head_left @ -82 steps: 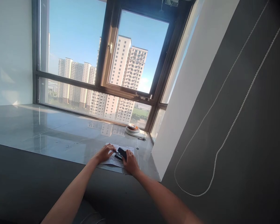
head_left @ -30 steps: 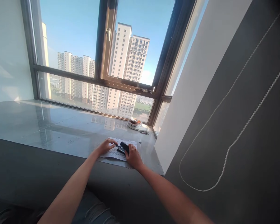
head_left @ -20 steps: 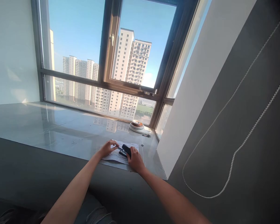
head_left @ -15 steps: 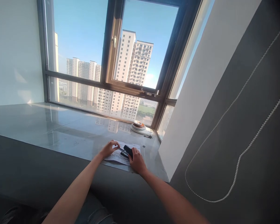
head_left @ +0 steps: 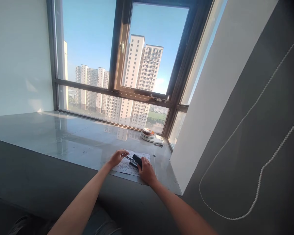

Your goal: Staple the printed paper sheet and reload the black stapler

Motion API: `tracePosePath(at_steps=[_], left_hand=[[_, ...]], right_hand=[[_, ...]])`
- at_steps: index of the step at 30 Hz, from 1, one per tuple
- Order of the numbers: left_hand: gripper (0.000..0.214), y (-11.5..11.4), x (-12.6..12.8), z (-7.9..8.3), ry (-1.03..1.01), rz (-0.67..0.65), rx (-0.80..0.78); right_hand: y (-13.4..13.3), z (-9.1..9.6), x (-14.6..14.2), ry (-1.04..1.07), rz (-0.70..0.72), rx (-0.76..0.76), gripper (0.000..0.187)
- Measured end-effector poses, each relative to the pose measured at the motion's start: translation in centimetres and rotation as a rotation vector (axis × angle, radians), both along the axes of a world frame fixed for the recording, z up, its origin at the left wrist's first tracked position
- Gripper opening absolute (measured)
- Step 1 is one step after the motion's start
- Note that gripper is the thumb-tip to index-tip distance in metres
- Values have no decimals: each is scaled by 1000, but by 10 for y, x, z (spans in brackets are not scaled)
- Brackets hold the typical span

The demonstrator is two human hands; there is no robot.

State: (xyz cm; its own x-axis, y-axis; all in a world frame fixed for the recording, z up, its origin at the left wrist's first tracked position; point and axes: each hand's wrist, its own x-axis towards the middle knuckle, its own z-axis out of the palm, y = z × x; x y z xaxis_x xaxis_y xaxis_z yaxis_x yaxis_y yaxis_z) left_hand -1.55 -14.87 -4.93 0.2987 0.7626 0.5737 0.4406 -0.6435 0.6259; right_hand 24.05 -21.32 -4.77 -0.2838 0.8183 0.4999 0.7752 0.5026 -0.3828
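A black stapler [head_left: 138,160] lies opened up on printed sheets of paper [head_left: 124,168] near the sill's front edge. My right hand [head_left: 147,172] is wrapped round the stapler's right end and keeps it on the paper. To its left, my left hand [head_left: 117,158] has its thumb and fingers pinched together just off the stapler's open left end. Whatever sits between those fingertips is too small to make out. The stapler's rear part is covered by my right hand.
A stack of round plates or discs [head_left: 150,135] stands by the window, with a small dark tangle [head_left: 158,145] before it. A small dark piece [head_left: 154,155] lies right of the paper. The white pillar [head_left: 198,107] bounds the sill; a beaded blind cord [head_left: 258,186] hangs at right.
The view has shifted slightly. My left fingertips have risen a little from the stapler's open end. My right hand keeps its hold.
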Motion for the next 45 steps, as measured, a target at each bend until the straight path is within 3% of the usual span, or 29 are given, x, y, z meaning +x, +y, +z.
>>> tracePosePath(at_steps=[6, 17, 23, 28, 40, 45], left_hand=[[25, -6, 1, 4, 10, 64, -17], [27, 1, -2, -5, -20, -36, -48], [21, 6, -2, -10, 32, -18, -19], [27, 4, -2, -6, -43, 50, 5], [28, -2, 1, 1, 3, 44, -6], [37, -3, -1, 1, 11, 67, -9]], right_hand=[[2, -1, -1, 1, -2, 2, 23], [0, -1, 0, 9, -5, -10, 24], [1, -3, -1, 16, -6, -2, 23], [1, -3, -1, 22, -8, 3, 23], [0, -2, -1, 27, -7, -14, 24], [-1, -2, -1, 31, -4, -10, 26]])
